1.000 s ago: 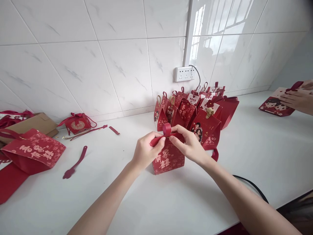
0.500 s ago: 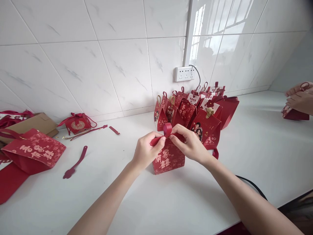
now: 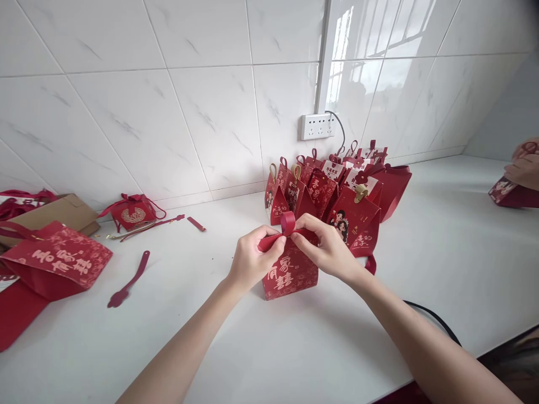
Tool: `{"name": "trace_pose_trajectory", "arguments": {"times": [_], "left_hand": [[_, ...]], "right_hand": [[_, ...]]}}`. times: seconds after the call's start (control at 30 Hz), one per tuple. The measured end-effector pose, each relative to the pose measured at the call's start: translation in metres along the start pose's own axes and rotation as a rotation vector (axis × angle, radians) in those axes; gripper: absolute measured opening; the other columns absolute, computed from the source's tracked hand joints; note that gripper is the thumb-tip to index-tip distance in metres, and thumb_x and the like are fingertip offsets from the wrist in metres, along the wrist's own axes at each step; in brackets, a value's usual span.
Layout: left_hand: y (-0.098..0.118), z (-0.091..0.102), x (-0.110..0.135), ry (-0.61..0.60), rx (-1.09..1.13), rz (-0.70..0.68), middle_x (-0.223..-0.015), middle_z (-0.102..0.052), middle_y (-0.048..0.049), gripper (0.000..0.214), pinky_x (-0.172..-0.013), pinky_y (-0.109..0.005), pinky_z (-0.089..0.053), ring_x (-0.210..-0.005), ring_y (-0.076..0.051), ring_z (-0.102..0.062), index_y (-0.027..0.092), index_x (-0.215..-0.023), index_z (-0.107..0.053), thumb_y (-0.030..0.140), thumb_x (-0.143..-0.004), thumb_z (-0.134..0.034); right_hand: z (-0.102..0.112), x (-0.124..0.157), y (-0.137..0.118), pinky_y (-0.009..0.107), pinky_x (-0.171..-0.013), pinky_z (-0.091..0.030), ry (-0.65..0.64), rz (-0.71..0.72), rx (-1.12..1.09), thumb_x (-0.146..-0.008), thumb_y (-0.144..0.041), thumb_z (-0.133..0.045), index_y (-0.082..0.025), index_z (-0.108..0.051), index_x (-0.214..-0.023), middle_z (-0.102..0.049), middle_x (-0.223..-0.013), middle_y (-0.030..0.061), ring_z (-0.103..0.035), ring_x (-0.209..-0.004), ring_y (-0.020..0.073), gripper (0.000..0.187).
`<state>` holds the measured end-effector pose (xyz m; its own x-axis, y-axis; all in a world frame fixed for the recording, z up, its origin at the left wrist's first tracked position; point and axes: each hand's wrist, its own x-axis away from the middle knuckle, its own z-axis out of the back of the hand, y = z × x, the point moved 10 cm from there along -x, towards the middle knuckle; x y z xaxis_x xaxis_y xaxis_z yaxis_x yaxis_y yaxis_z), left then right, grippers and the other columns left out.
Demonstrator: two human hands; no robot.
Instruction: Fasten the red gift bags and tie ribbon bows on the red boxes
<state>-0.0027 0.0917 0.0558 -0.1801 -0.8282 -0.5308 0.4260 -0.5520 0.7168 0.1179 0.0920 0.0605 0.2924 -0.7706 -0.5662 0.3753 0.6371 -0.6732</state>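
Note:
A red paper gift box [image 3: 292,276] with pale characters printed on its front stands upright on the white countertop between my hands. A dark red strap [image 3: 288,223] forms a loop above its top edge. My left hand [image 3: 257,255] pinches the top edge left of the loop, thumb in front. From the other side, my right hand [image 3: 322,244] pinches the top edge at the base of the loop. Its fingertips and my left thumb nearly meet there. What lies right under the fingertips is hidden.
Several finished-looking red boxes [image 3: 323,193] stand behind my right hand, against the tiled wall. A loose flower-ended strap [image 3: 129,283] lies left, near a tilted red box [image 3: 69,255] and a small red pouch [image 3: 135,212]. A co-worker's hands [image 3: 524,168] hold another box far right. A black cable [image 3: 433,317] crosses the counter.
My hands and the box between them stay almost still. At the far right, the co-worker's hands and box have shifted slightly to the right, and the box has turned to show a printed face.

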Motion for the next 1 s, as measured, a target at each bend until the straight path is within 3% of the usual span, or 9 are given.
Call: {"name": "trace_pose_trajectory", "arguments": {"times": [0.23,0.6,1.0], "left_hand": [[0.0019,-0.0005,-0.002,-0.02,-0.013,-0.023,-0.062,-0.062,0.0014,0.02,-0.052,-0.02,-0.043,-0.055,-0.01,-0.054,0.018,-0.068,-0.057,0.032,-0.081,-0.053],[-0.0048,-0.0017,-0.0011,-0.018,0.054,0.013,-0.061,-0.06,0.002,0.013,-0.049,-0.019,-0.042,-0.053,-0.009,-0.052,0.018,-0.07,-0.056,0.028,-0.078,-0.054],[-0.0002,-0.0014,-0.0018,-0.019,0.005,-0.003,-0.064,-0.063,0.0015,0.017,-0.053,-0.02,-0.044,-0.057,-0.01,-0.056,0.018,-0.068,-0.056,0.029,-0.08,-0.054]], "right_hand": [[0.0011,-0.0004,-0.0048,0.025,-0.065,-0.042,-0.002,0.045,0.027,-0.087,-0.02,-0.047,-0.02,-0.054,-0.08,-0.058,-0.08,0.001,-0.054,-0.071,0.013,0.01],[-0.0005,-0.0004,0.0012,0.024,-0.064,-0.043,-0.004,-0.043,-0.045,-0.081,-0.018,-0.051,-0.02,-0.058,-0.08,-0.062,-0.082,0.0003,-0.057,-0.072,0.0129,0.007],[0.0008,-0.0007,-0.0021,0.024,-0.064,-0.042,0.01,-0.01,-0.008,-0.084,-0.019,-0.05,-0.02,-0.057,-0.079,-0.062,-0.082,0.0001,-0.056,-0.072,0.0128,0.009]]}}
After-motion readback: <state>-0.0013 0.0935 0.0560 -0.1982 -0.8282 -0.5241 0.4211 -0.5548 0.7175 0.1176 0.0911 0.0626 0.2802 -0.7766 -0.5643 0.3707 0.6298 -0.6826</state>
